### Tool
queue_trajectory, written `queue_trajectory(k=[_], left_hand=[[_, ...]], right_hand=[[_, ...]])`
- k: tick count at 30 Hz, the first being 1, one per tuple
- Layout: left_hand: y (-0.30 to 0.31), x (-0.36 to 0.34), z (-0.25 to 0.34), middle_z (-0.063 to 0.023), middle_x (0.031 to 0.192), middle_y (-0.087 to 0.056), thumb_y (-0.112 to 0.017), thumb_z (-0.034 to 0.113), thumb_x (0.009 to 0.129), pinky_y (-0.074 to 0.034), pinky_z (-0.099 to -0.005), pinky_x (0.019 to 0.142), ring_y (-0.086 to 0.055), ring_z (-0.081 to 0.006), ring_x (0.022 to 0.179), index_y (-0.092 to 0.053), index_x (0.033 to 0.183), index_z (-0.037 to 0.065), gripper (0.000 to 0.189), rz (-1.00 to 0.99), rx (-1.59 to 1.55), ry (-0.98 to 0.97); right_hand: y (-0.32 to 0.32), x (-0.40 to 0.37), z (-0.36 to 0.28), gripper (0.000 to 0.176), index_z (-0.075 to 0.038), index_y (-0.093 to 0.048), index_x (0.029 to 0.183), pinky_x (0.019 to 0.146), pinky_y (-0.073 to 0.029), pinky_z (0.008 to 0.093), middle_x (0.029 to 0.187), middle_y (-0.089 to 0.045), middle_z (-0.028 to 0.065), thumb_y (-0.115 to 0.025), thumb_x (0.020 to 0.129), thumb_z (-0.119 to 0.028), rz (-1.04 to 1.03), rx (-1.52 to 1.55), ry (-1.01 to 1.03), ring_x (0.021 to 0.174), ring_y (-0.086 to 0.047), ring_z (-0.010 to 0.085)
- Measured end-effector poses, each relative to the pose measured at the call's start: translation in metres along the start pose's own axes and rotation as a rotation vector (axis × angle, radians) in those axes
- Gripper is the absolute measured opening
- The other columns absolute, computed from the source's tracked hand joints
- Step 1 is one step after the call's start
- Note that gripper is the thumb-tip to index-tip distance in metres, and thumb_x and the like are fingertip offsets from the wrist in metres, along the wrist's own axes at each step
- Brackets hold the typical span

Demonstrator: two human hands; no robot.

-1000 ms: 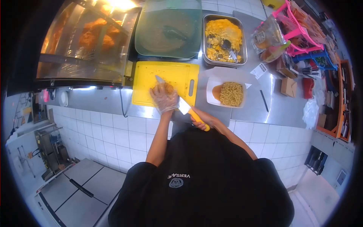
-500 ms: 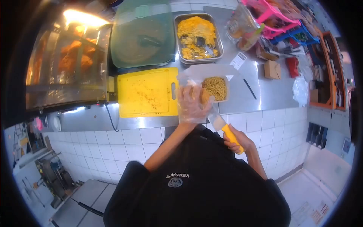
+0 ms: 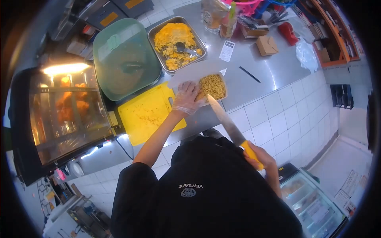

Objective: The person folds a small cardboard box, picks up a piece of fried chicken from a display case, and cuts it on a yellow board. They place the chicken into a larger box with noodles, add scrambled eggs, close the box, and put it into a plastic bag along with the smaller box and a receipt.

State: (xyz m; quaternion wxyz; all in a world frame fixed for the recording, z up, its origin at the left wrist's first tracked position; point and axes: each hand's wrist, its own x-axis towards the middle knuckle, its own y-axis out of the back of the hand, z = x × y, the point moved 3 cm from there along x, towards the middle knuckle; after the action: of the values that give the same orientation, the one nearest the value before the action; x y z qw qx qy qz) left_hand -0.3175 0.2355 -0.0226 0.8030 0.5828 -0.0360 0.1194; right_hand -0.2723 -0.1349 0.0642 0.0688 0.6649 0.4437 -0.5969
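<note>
My left hand (image 3: 186, 97), in a clear plastic glove, lies over the left side of an open paper food box (image 3: 226, 88). Its fingers are stretched out and slightly apart, touching a brown fried piece (image 3: 201, 95) that they partly cover. Cooked noodles (image 3: 213, 86) fill the right side of the box. My bare right hand (image 3: 260, 156) is closed around the yellow handle of a large knife (image 3: 226, 121). The blade slants up to the left, its tip at the near edge of the box, by the fried piece.
Left of the box lies a yellow cutting board (image 3: 145, 115) with crumbs. Behind are a green lidded tub (image 3: 125, 59) and a metal tray (image 3: 203, 49) of yellow food. A lit glass warmer (image 3: 73, 115) stands left. A black pen-like stick (image 3: 249, 74), a label (image 3: 227, 50) and a small carton (image 3: 267, 45) lie right.
The knife has drawn back from under my left hand, so its blade now shows to the tip. My left hand stays at the box. The camera view has turned.
</note>
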Motion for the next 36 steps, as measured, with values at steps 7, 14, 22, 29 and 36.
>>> queue_trajectory(k=[7, 14, 22, 29, 36], left_hand=[[0.013, -0.041, -0.022, -0.0142, 0.130, -0.057, -0.063, 0.017, 0.089, -0.040, -0.0484, 0.103, -0.051, -0.0354, 0.123, -0.063, 0.124, 0.005, 0.037, 0.249, -0.251, 0.108], [-0.001, -0.231, -0.076, -0.0163, 0.133, -0.057, -0.052, 0.008, 0.097, -0.035, -0.0426, 0.111, -0.050, -0.0339, 0.126, -0.056, 0.130, 0.001, 0.034, 0.467, 0.218, 0.836], [0.043, -0.261, -0.049, -0.0177, 0.151, -0.035, -0.044, 0.025, 0.106, -0.034, -0.0395, 0.114, -0.041, -0.0300, 0.135, -0.032, 0.147, 0.005, 0.047, 1.045, -1.115, 1.267], [0.047, -0.212, -0.053, -0.0188, 0.156, -0.026, -0.052, 0.013, 0.102, -0.032, -0.0403, 0.117, -0.037, -0.0300, 0.140, -0.026, 0.152, 0.003, 0.057, 1.054, -1.580, 1.291], [0.070, -0.115, 0.034, -0.0143, 0.152, -0.038, -0.053, 0.017, 0.103, -0.034, -0.0355, 0.115, -0.042, -0.0233, 0.137, -0.037, 0.146, -0.003, 0.050, 0.756, -1.388, 0.980]], right_hand=[[-0.022, -0.029, -0.019, 0.061, -0.009, -0.051, 0.071, 0.040, -0.039, 0.0218, 0.053, -0.047, -0.0015, -0.034, 0.103, -0.057, 0.017, -0.338, 0.301, 0.038, -0.044, 0.0070], [-0.169, 0.133, -0.094, 0.041, -0.005, -0.063, 0.109, 0.084, -0.051, 0.0456, 0.097, -0.068, 0.0193, -0.056, 0.094, -0.042, 0.256, -1.094, 0.624, 0.096, -0.065, 0.0389], [-0.226, 0.270, -0.076, 0.049, 0.000, -0.057, 0.119, 0.086, -0.050, 0.0478, 0.101, -0.066, 0.0248, -0.064, 0.086, -0.035, 0.404, -1.424, 1.100, 0.099, -0.065, 0.0381], [-0.264, 0.198, -0.098, 0.039, 0.000, -0.062, 0.111, 0.083, -0.050, 0.0469, 0.100, -0.067, 0.0248, -0.065, 0.085, -0.029, -0.252, -1.254, 0.782, 0.094, -0.065, 0.0391], [-0.203, 0.188, -0.163, 0.031, -0.005, -0.066, 0.099, 0.075, -0.052, 0.0506, 0.084, -0.068, 0.0231, -0.056, 0.089, -0.032, -0.156, -1.296, 0.882, 0.081, -0.067, 0.0416]])
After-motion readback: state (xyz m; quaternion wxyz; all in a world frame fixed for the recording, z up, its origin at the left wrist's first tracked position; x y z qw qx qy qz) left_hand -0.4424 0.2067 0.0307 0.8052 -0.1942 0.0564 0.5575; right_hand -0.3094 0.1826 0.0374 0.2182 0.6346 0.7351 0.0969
